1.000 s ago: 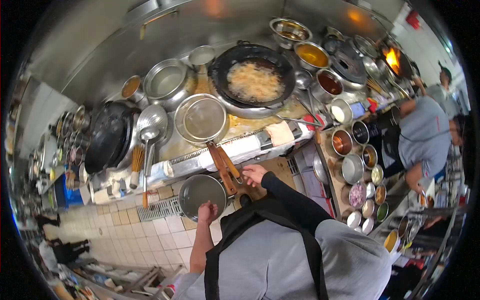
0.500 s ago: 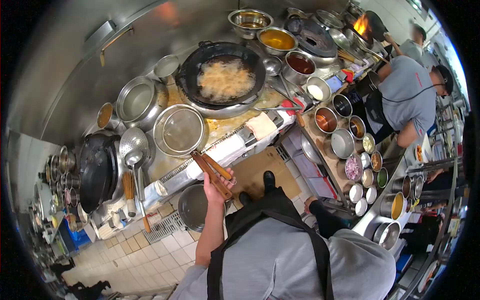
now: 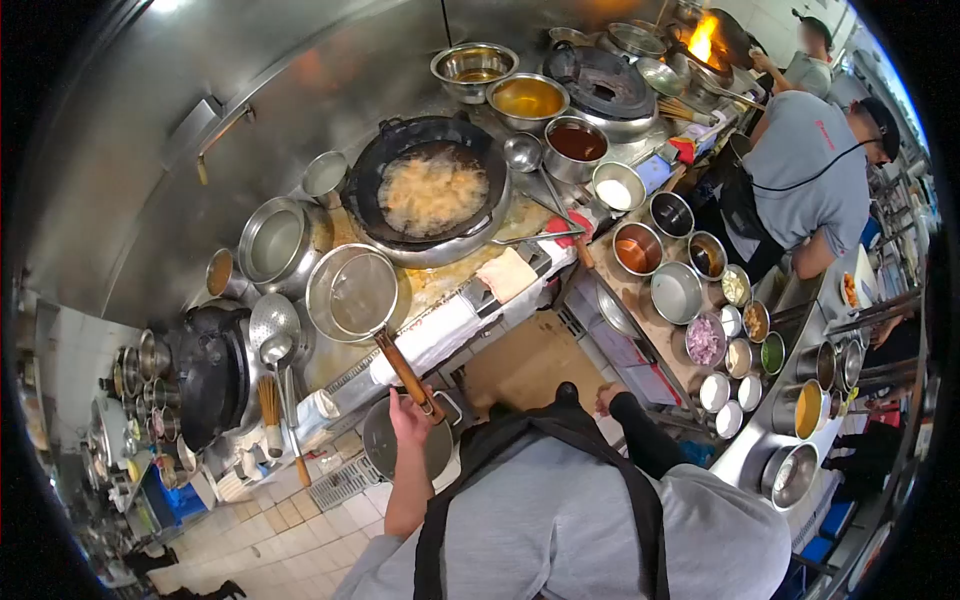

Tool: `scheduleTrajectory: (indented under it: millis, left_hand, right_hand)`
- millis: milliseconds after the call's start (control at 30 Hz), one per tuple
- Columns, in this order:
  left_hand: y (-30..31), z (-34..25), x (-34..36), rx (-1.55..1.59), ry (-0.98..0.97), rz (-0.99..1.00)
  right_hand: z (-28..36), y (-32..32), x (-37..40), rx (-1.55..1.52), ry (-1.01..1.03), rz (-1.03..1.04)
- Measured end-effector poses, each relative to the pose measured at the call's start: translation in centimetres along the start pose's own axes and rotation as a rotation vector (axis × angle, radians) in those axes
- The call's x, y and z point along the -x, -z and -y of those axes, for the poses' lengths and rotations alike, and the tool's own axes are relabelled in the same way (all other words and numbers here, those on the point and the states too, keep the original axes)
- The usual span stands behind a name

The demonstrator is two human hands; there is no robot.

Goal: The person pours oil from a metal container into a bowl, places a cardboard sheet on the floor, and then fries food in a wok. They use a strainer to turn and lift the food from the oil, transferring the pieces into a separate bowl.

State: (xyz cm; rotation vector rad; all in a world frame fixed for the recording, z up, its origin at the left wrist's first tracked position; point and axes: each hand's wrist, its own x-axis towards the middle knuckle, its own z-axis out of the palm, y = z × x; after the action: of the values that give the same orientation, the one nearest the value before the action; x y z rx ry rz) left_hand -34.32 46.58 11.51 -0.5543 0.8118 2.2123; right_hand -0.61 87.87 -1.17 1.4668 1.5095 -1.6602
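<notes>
My left hand (image 3: 408,424) is closed around the wooden handles (image 3: 404,374) of a round mesh strainer (image 3: 352,292). Two handles appear to overlap there, and the strainer head lies over the stove's front edge. Behind it, pale golden food (image 3: 434,192) bubbles in oil in a black wok (image 3: 366,182). My right hand (image 3: 606,398) hangs low on the right, near the side counter, its fingers curled with nothing visible in them. Below my left hand, a large grey pot (image 3: 382,440) stands by the stove front.
To the left are a perforated ladle (image 3: 274,322), a bamboo brush (image 3: 269,405) and a second black wok (image 3: 212,380). Sauce pots (image 3: 637,248) and small ingredient bowls (image 3: 705,338) crowd the right counter. A co-worker (image 3: 815,160) stands at the right; flames (image 3: 705,40) rise beyond.
The strainer's two handles, spread apart before, now nearly line up. My left hand sits lower in view, and my right hand has come up and shows more. The whole view has shifted slightly.
</notes>
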Motion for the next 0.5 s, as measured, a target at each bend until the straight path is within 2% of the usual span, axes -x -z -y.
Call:
scheduleTrajectory:
  millis: [100,133,167,233,267,333,367,400,433,467,500]
  left_hand:
    - [-1.8,1.1,1.0,-0.006,0.007,0.040]
    - [-3.1,1.1,1.7,0.006,0.002,0.065]
    - [-5.3,1.0,2.2,0.011,0.001,-0.008]
    - [-4.1,0.7,-0.1,-0.062,-0.013,0.024]
    - [-4.1,0.4,-0.6,-0.299,-0.060,-0.086]
    - [-4.7,-0.2,-1.8,-0.787,-0.125,-0.294]
    - [-6.4,-0.4,-1.4,-0.925,-0.138,-0.404]
    - [-8.0,-0.6,-0.7,-1.064,-0.151,-0.513]
    - [-9.2,-0.7,-0.2,-1.202,-0.163,-0.624]
    - [-7.8,-0.4,-1.1,-1.621,-0.452,-0.766]
    - [-6.3,-0.3,-1.8,-1.677,-0.469,-0.793]
  right_hand:
    - [3.3,1.2,2.3,-0.233,0.085,-0.114]
    - [1.6,1.6,-0.8,-0.396,0.031,-0.050]
    - [-0.8,2.2,-4.6,-0.556,-0.033,0.005]
    - [1.6,2.7,-1.0,-0.348,-0.041,-0.020]
    - [0.9,3.2,-2.0,-0.439,-0.094,0.059]
    - [-1.0,3.1,-1.9,-0.266,-0.021,-0.005]
    - [-1.2,3.0,-1.0,-0.186,0.015,-0.041]
    - [-0.9,3.5,-0.1,-0.148,-0.053,0.002]
    - [-0.8,3.9,0.2,0.139,0.173,0.069]
    - [-1.9,4.9,-0.3,0.425,0.398,0.134]
    - [-3.0,5.4,-1.0,0.890,0.543,0.108]
